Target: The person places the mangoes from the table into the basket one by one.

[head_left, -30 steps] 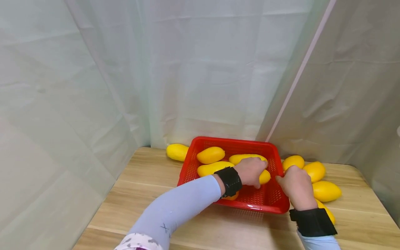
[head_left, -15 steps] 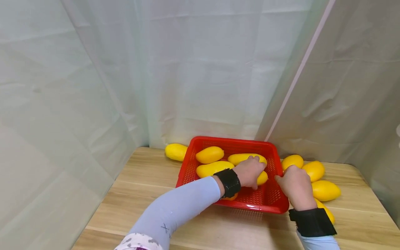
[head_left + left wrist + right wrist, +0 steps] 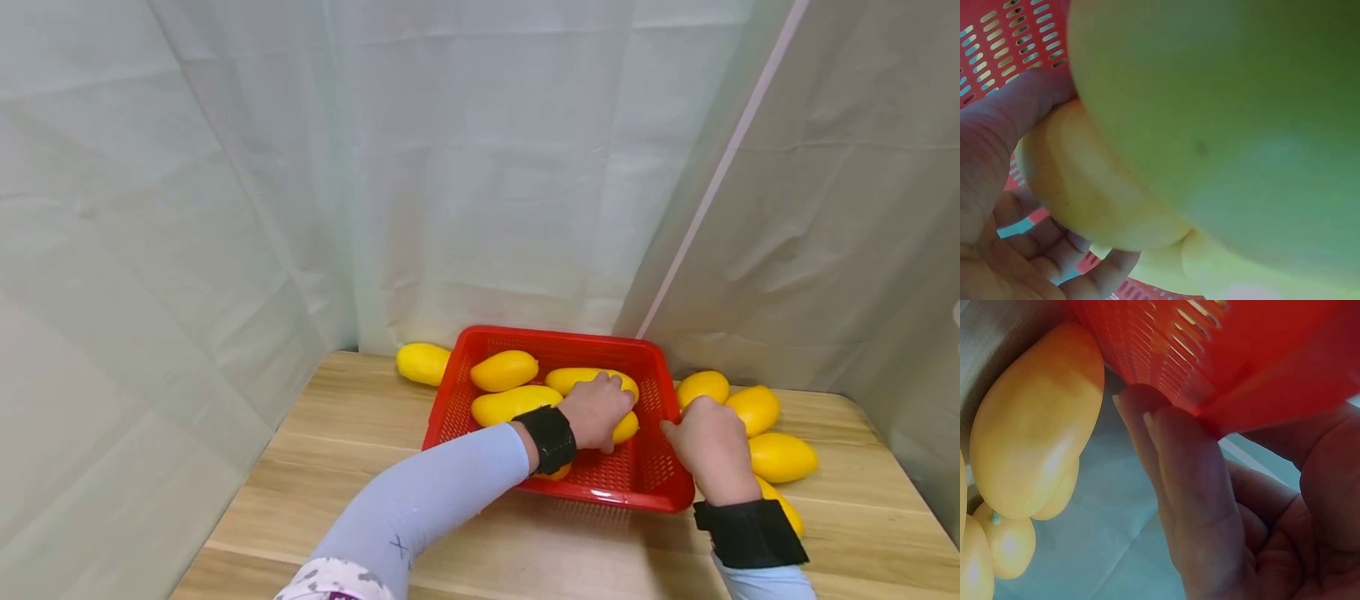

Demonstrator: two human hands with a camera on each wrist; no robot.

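Observation:
A red perforated plastic basket [image 3: 555, 336] holds several yellow mangoes, among them one at the back left [image 3: 505, 371]. Reaching into its right half, my left hand [image 3: 597, 408] grips a mango [image 3: 626, 427] with thumb and fingers curled around it. In the left wrist view that mango [image 3: 1085, 181] sits between thumb and fingertips, partly covered by a large mango [image 3: 1229, 125] close to the camera. My right hand [image 3: 711, 450] grips the basket's right rim; the right wrist view shows its fingers [image 3: 1191, 481] against the outer wall, thumb on the other side.
Several mangoes lie on the wooden table [image 3: 360, 475] right of the basket, including one at the far right [image 3: 783, 457]. Another mango [image 3: 422, 363] lies against the basket's left side. A pale curtain [image 3: 495, 167] hangs behind the table.
My left hand and the mango in it have shifted slightly left inside the basket. The right hand stays at the rim, and the basket has barely moved.

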